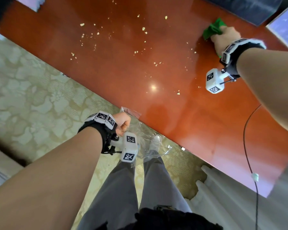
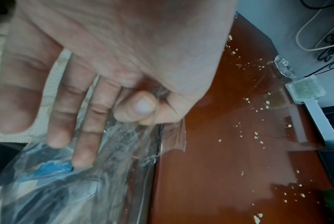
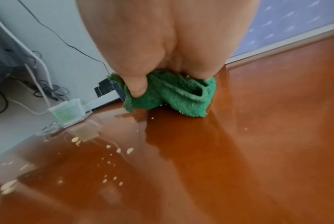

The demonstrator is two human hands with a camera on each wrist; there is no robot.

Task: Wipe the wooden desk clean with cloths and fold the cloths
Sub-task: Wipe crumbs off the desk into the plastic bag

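A glossy red-brown wooden desk [image 1: 123,75] runs across the head view, strewn with pale crumbs [image 1: 143,28]. My right hand [image 1: 225,38] grips a bunched green cloth [image 1: 214,29] against the desk near its far right edge. In the right wrist view the thumb [image 3: 137,86] presses into the green cloth [image 3: 181,97], which touches the desk [image 3: 219,166]. My left hand [image 1: 123,122] pinches a clear plastic bag [image 1: 145,143] at the desk's near edge. In the left wrist view thumb and forefinger pinch the bag [image 2: 114,166]; the other fingers [image 2: 89,128] hang straight.
A dark monitor edge [image 1: 249,9] and a blue-grey panel [image 1: 286,27] stand past the desk's far right. A black cable [image 1: 246,146] crosses the desk at the right. A clear charger block [image 3: 68,112] and cables lie beyond the far edge. Patterned carpet [image 1: 32,97] lies below.
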